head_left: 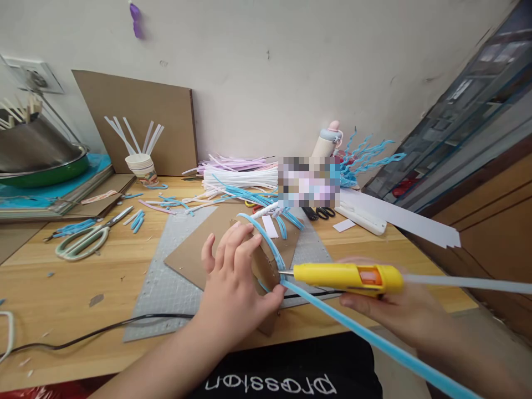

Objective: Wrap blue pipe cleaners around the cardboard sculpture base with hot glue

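Observation:
My left hand (233, 277) grips a rounded cardboard piece (265, 263) above the table, with thumb and fingers around its edge. Along that edge runs a blue pipe cleaner (353, 327), whose long free end stretches to the lower right. In my right hand (403, 307) is a yellow hot glue gun (328, 275), held level with its nozzle at the blue pipe cleaner near my left thumb. A translucent glue stick (465, 283) sticks out of the gun's back. My right fingers are partly hidden behind the gun.
A cardboard sheet (187, 260) lies on a grey cutting mat (153, 299). Scissors (93, 235) and blue offcuts are at left, near a paper cup (141, 166) of glue sticks. Pipe cleaner bundles (241, 178) lie at the back. A black cable (124, 321) crosses the front.

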A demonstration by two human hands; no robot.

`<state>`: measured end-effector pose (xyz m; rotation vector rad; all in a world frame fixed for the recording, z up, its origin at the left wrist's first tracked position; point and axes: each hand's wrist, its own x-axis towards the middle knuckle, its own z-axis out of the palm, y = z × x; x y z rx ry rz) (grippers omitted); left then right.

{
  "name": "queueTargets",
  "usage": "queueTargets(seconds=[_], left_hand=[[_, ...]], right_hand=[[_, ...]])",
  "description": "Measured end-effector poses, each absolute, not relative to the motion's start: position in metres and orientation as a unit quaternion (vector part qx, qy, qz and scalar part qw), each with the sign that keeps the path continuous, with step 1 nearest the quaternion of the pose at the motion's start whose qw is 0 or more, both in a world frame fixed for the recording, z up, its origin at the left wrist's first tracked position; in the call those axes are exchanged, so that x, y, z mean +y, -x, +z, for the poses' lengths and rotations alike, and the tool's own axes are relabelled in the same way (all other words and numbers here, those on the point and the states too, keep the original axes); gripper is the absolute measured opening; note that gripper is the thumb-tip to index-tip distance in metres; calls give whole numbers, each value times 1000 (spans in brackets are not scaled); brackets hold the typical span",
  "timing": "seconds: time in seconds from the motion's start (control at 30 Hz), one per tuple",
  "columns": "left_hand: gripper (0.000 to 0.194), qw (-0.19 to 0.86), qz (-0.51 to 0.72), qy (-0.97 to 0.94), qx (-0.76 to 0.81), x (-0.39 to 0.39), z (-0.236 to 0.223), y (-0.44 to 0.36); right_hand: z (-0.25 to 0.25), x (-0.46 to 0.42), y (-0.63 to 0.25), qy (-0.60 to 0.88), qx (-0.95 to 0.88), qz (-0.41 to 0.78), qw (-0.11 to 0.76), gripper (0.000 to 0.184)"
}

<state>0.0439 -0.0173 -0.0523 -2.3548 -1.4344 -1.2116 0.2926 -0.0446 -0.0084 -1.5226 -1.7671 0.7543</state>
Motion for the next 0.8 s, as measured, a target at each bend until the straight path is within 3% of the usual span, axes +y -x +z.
queueTargets(seconds=[0.1,0.2,0.33,0.8], left_hand=[[61,66,-402,785,-467,-18,-52,-46],[61,67,-403,789,-458,-19,-52,-48],[61,59,-395,795,-456,-20,-52,-49],[59,53,-393,800,-451,-21,-52,-53]], right_hand=[[7,-47,-291,529,-768,255,256,23],[10,-49,-294,500,-806,223,226,32],[10,-53,-298,476,-840,188,181,28],[20,-61,-289,437,-880,6,186,41]])
